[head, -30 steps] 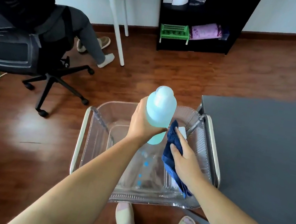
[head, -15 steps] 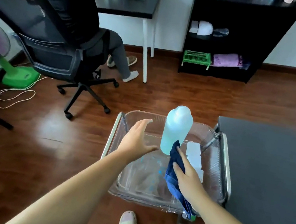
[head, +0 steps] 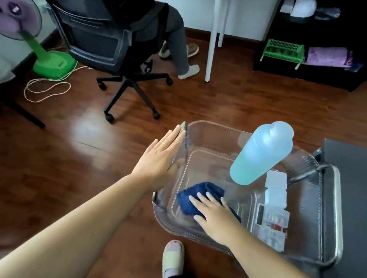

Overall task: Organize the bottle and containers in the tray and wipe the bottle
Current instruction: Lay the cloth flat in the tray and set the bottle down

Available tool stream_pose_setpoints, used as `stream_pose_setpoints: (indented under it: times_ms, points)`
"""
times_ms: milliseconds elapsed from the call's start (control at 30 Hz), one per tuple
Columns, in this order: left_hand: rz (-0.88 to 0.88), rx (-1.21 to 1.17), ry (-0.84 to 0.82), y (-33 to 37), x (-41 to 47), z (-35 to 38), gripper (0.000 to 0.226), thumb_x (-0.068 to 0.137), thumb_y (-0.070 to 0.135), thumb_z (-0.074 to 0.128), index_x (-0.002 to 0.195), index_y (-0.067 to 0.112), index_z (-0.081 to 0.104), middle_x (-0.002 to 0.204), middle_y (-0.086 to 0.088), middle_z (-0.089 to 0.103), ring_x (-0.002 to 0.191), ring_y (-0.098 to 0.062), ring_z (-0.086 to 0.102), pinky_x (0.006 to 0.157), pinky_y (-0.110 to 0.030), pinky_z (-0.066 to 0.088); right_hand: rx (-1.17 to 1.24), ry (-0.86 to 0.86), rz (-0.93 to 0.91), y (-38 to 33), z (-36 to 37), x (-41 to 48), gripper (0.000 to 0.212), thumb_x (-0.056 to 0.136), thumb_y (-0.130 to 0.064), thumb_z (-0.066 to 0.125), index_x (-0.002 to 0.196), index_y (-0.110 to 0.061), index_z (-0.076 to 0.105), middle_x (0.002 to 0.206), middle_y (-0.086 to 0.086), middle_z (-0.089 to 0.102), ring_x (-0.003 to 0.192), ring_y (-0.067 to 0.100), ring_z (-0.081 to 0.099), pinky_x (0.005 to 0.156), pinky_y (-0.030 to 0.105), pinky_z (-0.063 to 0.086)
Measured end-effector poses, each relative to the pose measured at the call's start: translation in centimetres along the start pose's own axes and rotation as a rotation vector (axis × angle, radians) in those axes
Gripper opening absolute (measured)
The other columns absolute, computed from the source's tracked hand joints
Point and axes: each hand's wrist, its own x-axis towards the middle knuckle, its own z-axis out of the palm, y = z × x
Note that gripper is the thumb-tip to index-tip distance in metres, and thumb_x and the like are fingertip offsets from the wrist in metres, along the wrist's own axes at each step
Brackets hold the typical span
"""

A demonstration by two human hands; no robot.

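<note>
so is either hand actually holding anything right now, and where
Nothing is gripped. The right hand lies flat, fingers spread, on top of the blue cloth in the tray. The left hand is open by the tray's left wall.

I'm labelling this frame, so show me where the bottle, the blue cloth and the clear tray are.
bottle (head: 262, 155): head view, middle of its pale blue body.
blue cloth (head: 195, 194): head view, bare part left of the right hand.
clear tray (head: 213, 126): head view, far rim.

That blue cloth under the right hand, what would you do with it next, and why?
Probably close the right hand on the blue cloth and lift it back to the bottle: the cloth lies flat in the tray, the bottle stands free, the left hand open.
</note>
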Motion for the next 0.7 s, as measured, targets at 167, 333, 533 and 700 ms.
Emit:
stream_pose_setpoints:
  times_ms: [167,333,533,700]
  points:
    - [-0.003,-0.177,0.036,-0.1,-0.1,0.2,0.060,0.099,0.020,0.030,0.153,0.031,0.004,0.156,0.019,-0.008,0.143,0.000,-0.008,0.118,-0.032,-0.001,-0.190,0.034,-0.082,0.5,1.6,1.7,0.057,0.099,-0.048,0.022,0.150,-0.033,0.003,0.161,-0.005,0.001,0.148,0.021,-0.005,0.118,0.044,-0.005]
    - [-0.005,-0.232,0.020,-0.2,0.0,0.4,0.062,0.100,0.012,0.031,0.153,0.031,0.004,0.158,0.016,-0.007,0.146,-0.003,-0.007,0.119,-0.030,-0.001,-0.271,0.112,-0.058,0.9,2.0,3.0,0.066,0.095,-0.057,0.012,0.151,-0.026,-0.002,0.161,-0.002,0.001,0.148,0.024,-0.001,0.117,0.044,-0.006]
    - [-0.003,-0.266,0.029,-0.7,0.1,0.7,0.062,0.095,0.023,0.027,0.152,0.036,0.006,0.158,0.020,-0.006,0.145,0.002,-0.007,0.116,-0.024,-0.003,-0.168,0.299,0.250,1.1,-1.7,10.9,0.078,0.094,-0.060,0.023,0.151,-0.008,0.007,0.159,0.014,0.009,0.147,0.033,0.007,0.120,0.044,0.002]
    - [-0.011,-0.260,0.030,-0.8,0.4,0.8,0.064,0.098,0.011,0.031,0.151,0.036,0.006,0.158,0.020,-0.005,0.144,0.004,-0.006,0.117,-0.027,-0.001,-0.235,0.219,0.040,0.6,-0.1,9.4,0.078,0.090,-0.065,0.020,0.151,-0.020,0.003,0.161,0.005,0.003,0.148,0.031,0.001,0.116,0.042,-0.009]
